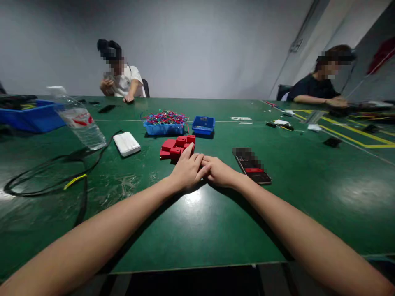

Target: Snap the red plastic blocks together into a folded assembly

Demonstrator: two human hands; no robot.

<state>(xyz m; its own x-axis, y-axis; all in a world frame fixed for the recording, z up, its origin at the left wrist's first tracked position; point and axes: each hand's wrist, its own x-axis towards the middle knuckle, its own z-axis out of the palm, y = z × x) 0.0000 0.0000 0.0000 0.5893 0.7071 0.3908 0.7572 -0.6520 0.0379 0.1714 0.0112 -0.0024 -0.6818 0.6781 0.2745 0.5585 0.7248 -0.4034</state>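
My left hand (187, 170) and my right hand (219, 172) rest together on the green table (197, 230), fingers touching at the middle. Whether a small part is pinched between them is hidden. The left fingertips reach toward a cluster of red plastic blocks (176, 148) just beyond. A phone (251, 165) lies flat right of my right hand. Behind the red blocks stand a blue tray of coloured wires (164, 123) and a smaller blue bin (203, 125).
A white power bank (126, 143) and a tilted plastic water bottle (80, 120) sit at left, with black cables (46, 176) looping toward the edge. A large blue bin (29, 115) is far left. Two other people sit at the far side and right.
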